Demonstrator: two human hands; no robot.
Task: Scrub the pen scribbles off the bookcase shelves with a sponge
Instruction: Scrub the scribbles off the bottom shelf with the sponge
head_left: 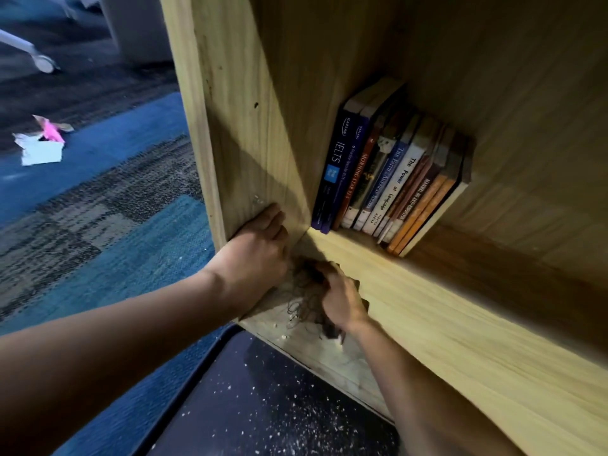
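Your right hand point(342, 301) curls down over the dark pen scribbles point(301, 301) at the shelf's point(444, 324) front left corner; whether it grips a sponge, you cannot tell. Your left hand point(260, 245), fingers straight, rests just beside them against the bookcase's side panel point(243, 126). A row of books point(391, 179) stands further back, white crumbs point(279, 419) dot the dark floor below, and torn paper point(41, 149) lies on blue carpet point(98, 153).

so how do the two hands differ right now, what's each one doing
The left hand lies flat with fingers straight against the bookcase side panel; the right hand is curled, its grip closed on something dark, likely the sponge.
The left hand is off the pen scribbles, bracing; the right hand sits right on them, on the shelf.
Both are bare and meet at the shelf's left corner.
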